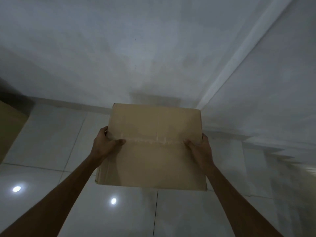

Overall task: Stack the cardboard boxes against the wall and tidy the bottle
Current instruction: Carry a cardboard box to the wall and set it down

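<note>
A closed brown cardboard box (pixel 153 156) with a taped seam across its top is in front of me, near the corner where two white walls meet. My left hand (pixel 106 142) grips its left side, thumb lying on the top. My right hand (pixel 199 147) grips the right side the same way. Whether the box rests on the floor or hangs just above it I cannot tell. Part of a second cardboard box (pixel 10 130) shows at the left edge. No bottle is in view.
The floor (pixel 51 151) is glossy white tile reflecting two ceiling lights. The white wall (pixel 136 48) runs across the back, and a second wall (pixel 273 82) closes the right side, forming a corner just behind the held box.
</note>
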